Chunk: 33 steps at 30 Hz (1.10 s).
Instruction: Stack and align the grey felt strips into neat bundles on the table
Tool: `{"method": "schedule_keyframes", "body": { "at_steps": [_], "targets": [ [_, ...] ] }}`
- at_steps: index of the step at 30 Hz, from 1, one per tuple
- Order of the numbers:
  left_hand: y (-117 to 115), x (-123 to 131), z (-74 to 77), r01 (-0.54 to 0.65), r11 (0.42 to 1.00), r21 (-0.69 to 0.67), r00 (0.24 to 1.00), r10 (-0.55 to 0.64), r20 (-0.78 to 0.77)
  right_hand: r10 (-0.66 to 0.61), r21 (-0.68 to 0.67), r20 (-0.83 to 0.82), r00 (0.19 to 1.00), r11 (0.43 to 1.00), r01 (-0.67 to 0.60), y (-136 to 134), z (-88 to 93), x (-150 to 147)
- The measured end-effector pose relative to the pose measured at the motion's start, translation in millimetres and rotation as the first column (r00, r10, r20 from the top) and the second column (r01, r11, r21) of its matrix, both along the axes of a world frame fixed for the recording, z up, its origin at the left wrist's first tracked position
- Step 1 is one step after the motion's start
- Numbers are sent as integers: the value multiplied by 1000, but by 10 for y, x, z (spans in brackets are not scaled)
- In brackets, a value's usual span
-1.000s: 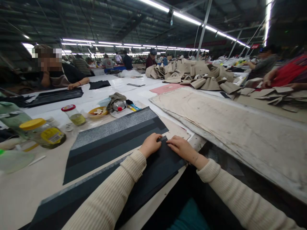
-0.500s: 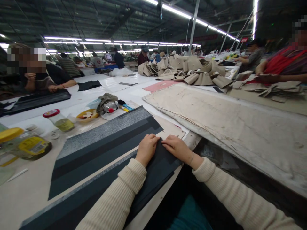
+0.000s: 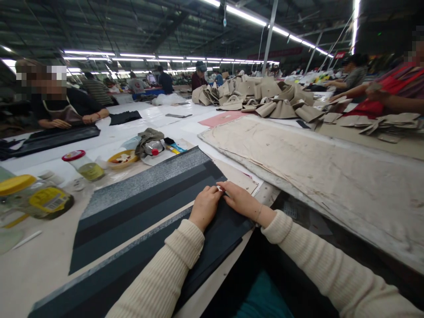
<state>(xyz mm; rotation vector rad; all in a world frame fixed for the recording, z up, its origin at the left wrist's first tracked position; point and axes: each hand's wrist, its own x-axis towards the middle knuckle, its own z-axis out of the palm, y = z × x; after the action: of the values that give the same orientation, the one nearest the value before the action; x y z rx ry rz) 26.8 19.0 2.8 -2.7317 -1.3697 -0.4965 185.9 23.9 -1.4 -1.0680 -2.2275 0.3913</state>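
Note:
My left hand [image 3: 206, 206] is closed at the top edge of a dark fabric panel [image 3: 232, 229], with its fingertips pinching the edge. Against it lies my right hand [image 3: 241, 201], fingers bent and pressed together at the same spot, their tips meeting those of the left. The bit of edge between the fingertips is mostly hidden by the hands. Just beyond, a second dark panel [image 3: 132, 223] with a speckled grey strip lies flat, a narrow pale gap between the two.
At left stand a yellow-lidded jar [image 3: 43, 201], a red-lidded jar [image 3: 86, 167] and a yellow dish [image 3: 122, 159]. A white stick [image 3: 28, 240] lies near them. Right of my hands is a cloth-covered board [image 3: 314, 163]. Beige pieces [image 3: 265, 92] are heaped behind; co-workers sit at both sides.
My right hand has shifted left along the panel's edge until its fingertips meet my left hand's. The left hand stays nearly in place. The co-worker at left has lowered a hand to the table.

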Motion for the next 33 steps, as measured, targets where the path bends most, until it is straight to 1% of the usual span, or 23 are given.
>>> {"method": "schedule_keyframes", "body": {
  "at_steps": [6, 10, 13, 15, 18, 23, 25, 28, 33],
  "targets": [
    [9, -20, 15, -18, 999, -44, 999, 20, 45, -13, 38, 150, 989, 999, 8, -10, -38, -48],
    [15, -196, 8, -16, 995, -100, 995, 25, 96, -9, 54, 242, 970, 999, -4, -24, -1, -42],
    [-24, -350, -12, -1, 994, -106, 993, 13, 115, 7, 66, 323, 946, 997, -29, -20, 37, -38],
    [-66, -409, -21, 4, 996, -93, 994, 7, 107, 30, 70, 370, 928, 996, -60, -13, 59, -36],
    [-121, -421, -14, 8, 998, -68, 998, -4, 63, 50, 79, 431, 901, 992, -93, -6, 84, -44],
    [-130, -378, 48, 49, 997, -60, 998, -51, -29, 16, 113, 546, 838, 989, -92, -29, 98, -103],
    [-121, -399, 69, 66, 996, -68, 996, -69, -51, 4, 131, 575, 818, 987, -96, -41, 101, -125],
    [-149, -508, 75, 71, 993, -96, 996, -77, -50, 22, 124, 599, 800, 985, -120, -50, 124, -135],
    [-322, -741, 42, 5, 995, -98, 999, 0, 44, 38, 87, 587, 809, 990, -109, -67, 215, -163]
  ]
}}
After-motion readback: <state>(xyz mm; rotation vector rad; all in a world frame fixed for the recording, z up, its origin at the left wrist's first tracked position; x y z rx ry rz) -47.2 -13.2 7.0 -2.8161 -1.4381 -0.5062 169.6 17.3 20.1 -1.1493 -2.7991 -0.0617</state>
